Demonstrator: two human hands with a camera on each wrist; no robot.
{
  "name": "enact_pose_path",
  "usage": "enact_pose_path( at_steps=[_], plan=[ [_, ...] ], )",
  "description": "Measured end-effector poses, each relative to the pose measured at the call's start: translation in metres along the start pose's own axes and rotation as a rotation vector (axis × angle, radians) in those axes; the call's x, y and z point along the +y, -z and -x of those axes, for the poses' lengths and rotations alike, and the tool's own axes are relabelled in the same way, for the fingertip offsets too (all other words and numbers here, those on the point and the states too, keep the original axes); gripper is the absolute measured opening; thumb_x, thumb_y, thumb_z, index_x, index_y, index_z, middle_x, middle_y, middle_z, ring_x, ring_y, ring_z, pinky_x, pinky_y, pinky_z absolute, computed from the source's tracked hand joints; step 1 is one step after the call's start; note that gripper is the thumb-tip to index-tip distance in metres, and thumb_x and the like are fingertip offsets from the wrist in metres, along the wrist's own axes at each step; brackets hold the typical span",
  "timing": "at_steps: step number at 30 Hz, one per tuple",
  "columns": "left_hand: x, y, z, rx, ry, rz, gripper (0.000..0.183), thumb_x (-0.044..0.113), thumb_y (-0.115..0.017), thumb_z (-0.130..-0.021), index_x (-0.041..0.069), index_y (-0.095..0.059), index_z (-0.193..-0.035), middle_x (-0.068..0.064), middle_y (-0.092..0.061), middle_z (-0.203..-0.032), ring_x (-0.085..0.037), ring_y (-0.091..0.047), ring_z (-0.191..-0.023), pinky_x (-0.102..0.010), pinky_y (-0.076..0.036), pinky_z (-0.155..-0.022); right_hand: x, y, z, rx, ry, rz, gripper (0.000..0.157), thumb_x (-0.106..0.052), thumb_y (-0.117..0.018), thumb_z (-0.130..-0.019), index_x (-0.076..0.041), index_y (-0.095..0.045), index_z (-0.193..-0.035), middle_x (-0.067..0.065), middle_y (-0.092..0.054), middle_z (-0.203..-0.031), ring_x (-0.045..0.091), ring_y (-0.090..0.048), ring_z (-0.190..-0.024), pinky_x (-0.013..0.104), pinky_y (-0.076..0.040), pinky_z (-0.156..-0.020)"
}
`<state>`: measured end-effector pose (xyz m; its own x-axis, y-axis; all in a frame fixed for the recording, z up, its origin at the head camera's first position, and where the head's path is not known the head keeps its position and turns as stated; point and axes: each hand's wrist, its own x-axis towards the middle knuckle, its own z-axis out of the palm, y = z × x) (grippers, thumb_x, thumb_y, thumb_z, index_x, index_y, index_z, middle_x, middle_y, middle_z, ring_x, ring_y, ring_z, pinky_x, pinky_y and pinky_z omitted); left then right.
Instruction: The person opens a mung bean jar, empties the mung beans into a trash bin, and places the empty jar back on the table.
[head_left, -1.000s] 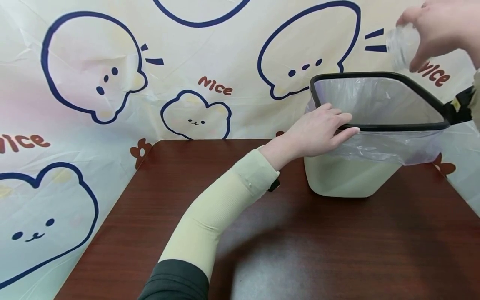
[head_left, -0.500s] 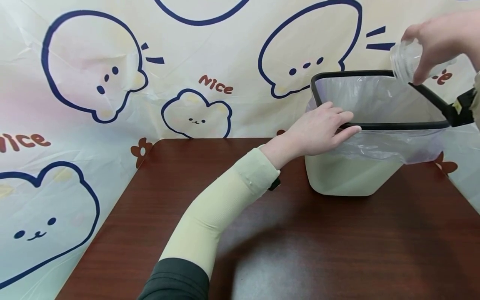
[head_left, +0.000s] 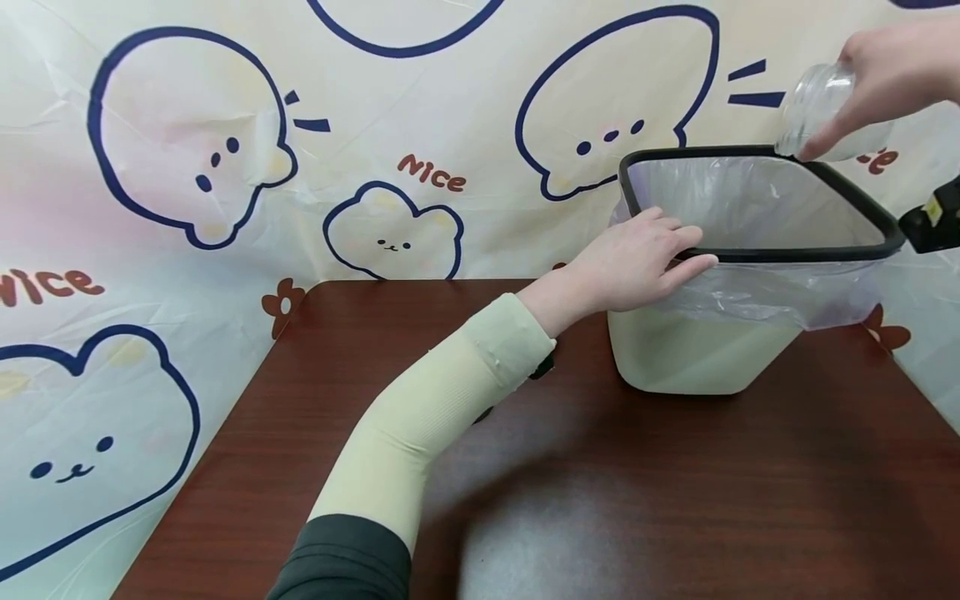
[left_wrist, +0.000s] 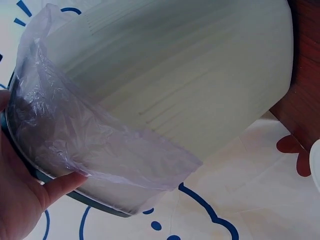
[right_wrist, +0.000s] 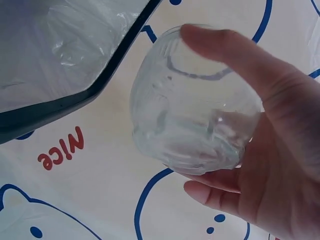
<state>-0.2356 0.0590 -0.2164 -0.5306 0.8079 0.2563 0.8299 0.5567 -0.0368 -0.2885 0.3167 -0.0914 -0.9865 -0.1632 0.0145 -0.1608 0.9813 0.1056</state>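
Note:
A pale green trash bin [head_left: 697,354] with a black rim stands on the table, lined with a translucent plastic bag [head_left: 757,292] folded over its edge. My left hand [head_left: 630,258] grips the rim at the near left corner; in the left wrist view its thumb [left_wrist: 65,187] presses on the bag outside. My right hand [head_left: 896,83] holds a clear jar [head_left: 817,104] at the bin's back right edge. The jar lies tilted, its lower left end near the rim. In the right wrist view, thumb and fingers go round the see-through jar [right_wrist: 195,110].
A dark brown table [head_left: 637,500] extends in front of the bin. Behind hangs a pale cloth [head_left: 480,108] with blue cartoon outlines. A black device [head_left: 933,217] is at the right edge of the head view. Part of a white round thing [left_wrist: 316,162] shows in the left wrist view.
My right hand first lowers with the jar toward the bin's back right edge, then shifts slightly right, and the jar's tilt changes. My left hand stays on the rim.

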Motion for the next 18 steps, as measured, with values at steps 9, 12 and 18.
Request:
enact_pose_path(
  at_steps=[9,12,18],
  plan=[
    [0.0003,-0.0015,0.0002,-0.006,-0.005,-0.013,0.036,0.046,-0.034,-0.104,0.018,-0.05,-0.088,0.006,-0.051,-0.08,-0.011,-0.044,-0.088,-0.02,-0.034,-0.076,-0.0015,-0.0016,0.0059,0.044,-0.044,-0.023,0.087,-0.037,-0.071,-0.083,0.026,-0.023,-0.12,0.045,-0.035,-0.104,0.052,-0.044,-0.084,0.058,-0.051,-0.069],
    [-0.0001,-0.0015,-0.0002,0.0,-0.01,-0.019,0.036,0.045,-0.034,-0.104,0.018,-0.05,-0.087,0.006,-0.051,-0.08,-0.011,-0.044,-0.088,-0.021,-0.034,-0.077,-0.0024,-0.0016,0.0071,0.077,-0.043,-0.032,0.089,-0.037,-0.07,-0.084,0.027,-0.022,-0.123,0.046,-0.033,-0.107,0.055,-0.044,-0.086,0.059,-0.051,-0.071],
    [-0.0004,-0.0011,-0.001,0.002,-0.007,-0.01,0.036,0.045,-0.035,-0.104,0.018,-0.05,-0.088,0.006,-0.052,-0.081,-0.011,-0.044,-0.089,-0.02,-0.034,-0.076,-0.0033,-0.0008,0.0095,0.128,-0.034,-0.084,0.09,-0.036,-0.068,-0.086,0.028,-0.019,-0.127,0.046,-0.031,-0.11,0.056,-0.043,-0.087,0.059,-0.05,-0.072]
  ],
)
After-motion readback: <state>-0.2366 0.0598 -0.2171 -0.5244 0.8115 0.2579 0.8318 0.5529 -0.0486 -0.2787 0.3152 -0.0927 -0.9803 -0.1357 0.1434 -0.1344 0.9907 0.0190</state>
